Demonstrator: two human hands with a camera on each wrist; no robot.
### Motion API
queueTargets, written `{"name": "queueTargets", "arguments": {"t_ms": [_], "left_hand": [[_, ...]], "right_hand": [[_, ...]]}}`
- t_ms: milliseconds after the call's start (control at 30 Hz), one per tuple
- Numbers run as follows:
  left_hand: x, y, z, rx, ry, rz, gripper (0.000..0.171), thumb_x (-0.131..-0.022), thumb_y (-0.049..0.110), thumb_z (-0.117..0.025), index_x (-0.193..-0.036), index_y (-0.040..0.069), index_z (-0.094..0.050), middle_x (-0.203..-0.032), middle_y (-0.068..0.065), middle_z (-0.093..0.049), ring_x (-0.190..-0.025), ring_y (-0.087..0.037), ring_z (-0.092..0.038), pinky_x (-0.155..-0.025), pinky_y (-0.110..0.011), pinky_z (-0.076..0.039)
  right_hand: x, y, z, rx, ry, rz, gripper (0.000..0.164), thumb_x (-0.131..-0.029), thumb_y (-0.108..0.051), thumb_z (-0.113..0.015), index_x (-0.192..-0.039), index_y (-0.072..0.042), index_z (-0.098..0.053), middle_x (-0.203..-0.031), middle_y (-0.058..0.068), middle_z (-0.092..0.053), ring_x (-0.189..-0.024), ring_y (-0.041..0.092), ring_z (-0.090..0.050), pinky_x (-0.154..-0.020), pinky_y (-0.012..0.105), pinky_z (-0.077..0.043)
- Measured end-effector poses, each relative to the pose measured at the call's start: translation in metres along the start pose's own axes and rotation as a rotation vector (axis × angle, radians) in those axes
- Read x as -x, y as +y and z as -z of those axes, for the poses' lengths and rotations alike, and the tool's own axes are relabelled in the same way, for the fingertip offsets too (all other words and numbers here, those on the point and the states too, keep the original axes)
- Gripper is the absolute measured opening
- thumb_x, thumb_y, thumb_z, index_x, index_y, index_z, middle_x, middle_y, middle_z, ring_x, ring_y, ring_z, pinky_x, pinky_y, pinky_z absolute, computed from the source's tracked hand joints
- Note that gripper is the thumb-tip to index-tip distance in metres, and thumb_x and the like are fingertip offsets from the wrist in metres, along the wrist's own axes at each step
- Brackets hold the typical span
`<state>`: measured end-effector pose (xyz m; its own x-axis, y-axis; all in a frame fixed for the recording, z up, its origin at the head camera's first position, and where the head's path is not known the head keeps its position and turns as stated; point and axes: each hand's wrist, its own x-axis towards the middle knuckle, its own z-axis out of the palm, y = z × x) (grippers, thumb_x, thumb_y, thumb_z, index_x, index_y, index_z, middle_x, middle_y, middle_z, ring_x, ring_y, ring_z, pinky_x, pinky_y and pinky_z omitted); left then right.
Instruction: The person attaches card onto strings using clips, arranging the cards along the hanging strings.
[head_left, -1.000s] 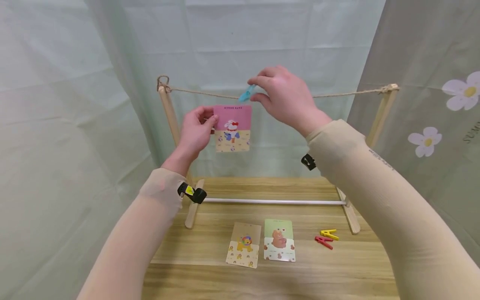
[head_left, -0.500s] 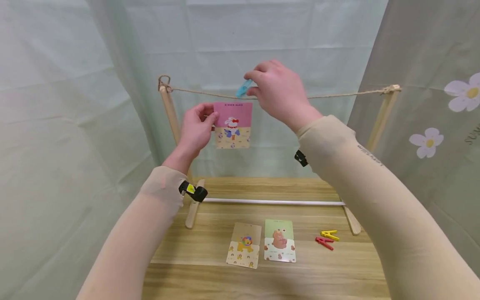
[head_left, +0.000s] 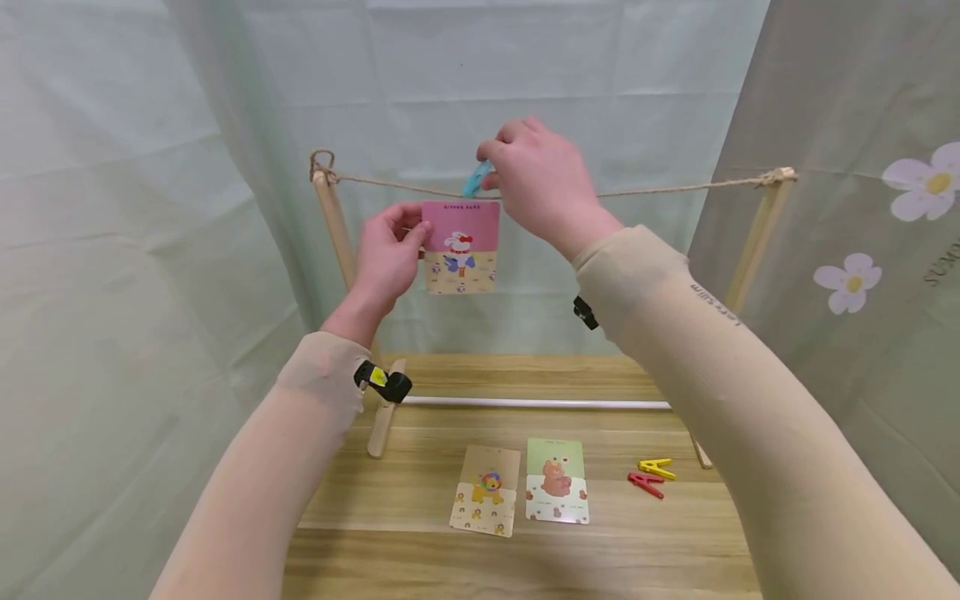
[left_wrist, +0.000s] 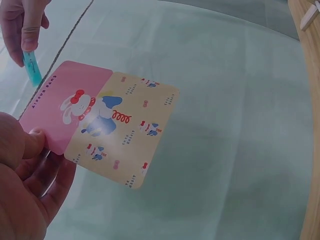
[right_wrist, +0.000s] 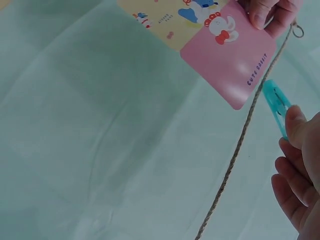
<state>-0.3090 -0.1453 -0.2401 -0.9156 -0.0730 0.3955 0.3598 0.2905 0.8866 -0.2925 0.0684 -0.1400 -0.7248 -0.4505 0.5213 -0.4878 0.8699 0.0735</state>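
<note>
My left hand [head_left: 387,252] pinches the left edge of a pink and cream rabbit card [head_left: 461,248], thumb in front and fingers behind. The card hangs upright, its top edge right at the twine [head_left: 675,188]. Between thumb and fingers of my right hand [head_left: 542,185] is a light blue clothespin [head_left: 476,178], tilted, its tip just over the card's top edge. In the right wrist view the clothespin [right_wrist: 276,102] points at the twine beside the card's printed edge. The left wrist view shows the whole face of the card [left_wrist: 100,122], with the clothespin [left_wrist: 32,68] near its pink end.
The twine runs between two wooden posts [head_left: 336,229] joined low down by a white rod [head_left: 525,403]. On the wooden table [head_left: 600,567] lie a lion card [head_left: 485,492], a bear card [head_left: 557,482], a yellow clothespin [head_left: 656,468] and a red clothespin [head_left: 646,484]. Curtains hang behind.
My right hand has moved left and slightly up, bringing the blue clothespin over the card's top edge. The left hand has raised the card a little toward the twine.
</note>
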Motion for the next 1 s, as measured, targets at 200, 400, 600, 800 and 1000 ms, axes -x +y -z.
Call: {"name": "queueTargets", "arguments": {"t_ms": [200, 400, 600, 800, 1000], "left_hand": [[0.0005, 0.0011, 0.0004, 0.005, -0.001, 0.013, 0.027, -0.111, 0.01, -0.059, -0.136, 0.002, -0.066, -0.12, -0.011, -0.067, -0.103, -0.021, -0.062, -0.092, -0.036, -0.058], [-0.0001, 0.0011, -0.0004, -0.006, -0.001, 0.02, 0.028, -0.111, 0.012, -0.059, -0.137, 0.003, -0.066, -0.122, -0.01, -0.067, -0.105, -0.022, -0.062, -0.094, -0.035, -0.059], [0.0002, 0.0011, -0.0023, -0.027, 0.004, 0.01, 0.028, -0.111, 0.013, -0.059, -0.137, 0.005, -0.066, -0.121, -0.009, -0.066, -0.105, -0.021, -0.062, -0.092, -0.034, -0.059], [0.0005, -0.0001, -0.0039, -0.039, 0.014, -0.013, 0.028, -0.111, 0.012, -0.059, -0.136, 0.004, -0.067, -0.118, -0.01, -0.067, -0.102, -0.02, -0.062, -0.09, -0.034, -0.059], [0.0006, -0.0013, -0.0037, -0.042, 0.012, 0.002, 0.029, -0.111, 0.012, -0.058, -0.137, 0.004, -0.067, -0.12, -0.01, -0.066, -0.104, -0.021, -0.062, -0.092, -0.035, -0.059]], "right_hand": [[-0.0007, 0.0005, -0.0014, 0.02, -0.017, -0.006, 0.032, -0.107, -0.027, -0.069, -0.136, -0.012, -0.073, -0.131, 0.01, -0.068, -0.123, 0.029, -0.057, -0.101, 0.042, -0.056], [-0.001, 0.0008, -0.0009, 0.011, -0.04, -0.02, 0.033, -0.106, -0.027, -0.069, -0.135, -0.011, -0.073, -0.132, 0.01, -0.068, -0.123, 0.029, -0.056, -0.103, 0.041, -0.054], [-0.0016, 0.0004, -0.001, 0.003, -0.052, -0.028, 0.033, -0.106, -0.026, -0.07, -0.135, -0.01, -0.073, -0.131, 0.01, -0.068, -0.124, 0.029, -0.057, -0.103, 0.04, -0.054], [-0.0026, -0.0011, -0.0027, 0.004, -0.061, -0.03, 0.033, -0.107, -0.026, -0.069, -0.135, -0.01, -0.072, -0.131, 0.01, -0.067, -0.124, 0.029, -0.056, -0.105, 0.039, -0.053], [-0.0025, -0.001, -0.0043, 0.007, -0.055, -0.016, 0.031, -0.107, -0.025, -0.069, -0.133, -0.009, -0.073, -0.13, 0.011, -0.067, -0.122, 0.028, -0.056, -0.102, 0.038, -0.054]]}}
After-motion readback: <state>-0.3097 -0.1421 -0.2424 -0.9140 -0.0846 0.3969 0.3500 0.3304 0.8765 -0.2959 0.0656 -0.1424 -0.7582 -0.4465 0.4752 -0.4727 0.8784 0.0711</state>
